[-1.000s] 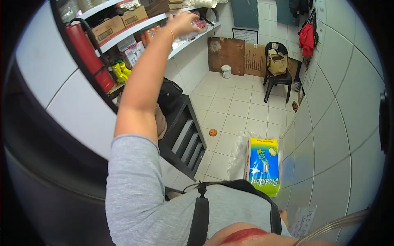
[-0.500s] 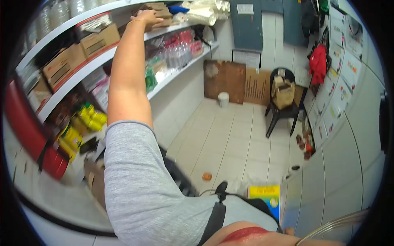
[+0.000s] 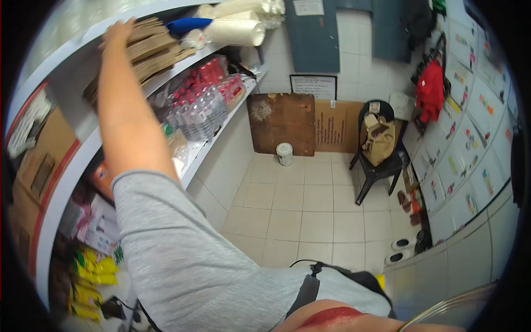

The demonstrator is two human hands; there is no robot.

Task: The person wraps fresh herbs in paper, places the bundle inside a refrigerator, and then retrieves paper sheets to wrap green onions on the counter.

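My left hand (image 3: 117, 34) reaches up to the upper shelf at the far end of my outstretched arm. Its fingers are curled over the top of a stack of flat brown paper bags (image 3: 152, 52), and the fingertips are partly hidden. Part of the stack also shows on the other side of my forearm. Right of the bags lie a blue item (image 3: 188, 25) and white stacked cups (image 3: 235, 32). My right hand is out of view.
The upper shelf also holds cardboard boxes (image 3: 47, 160). Bottled drinks (image 3: 199, 113) stand on the shelf below, with yellow packets (image 3: 91, 271) lower left. Ahead are a black chair (image 3: 381, 166) bearing a bag and a white bucket (image 3: 284, 154). Lockers (image 3: 470, 133) line the right side.
My view has moved closer to the shelves and turned, so the bags and bottles look larger. My left hand appears further left in view, still at the brown paper bags.
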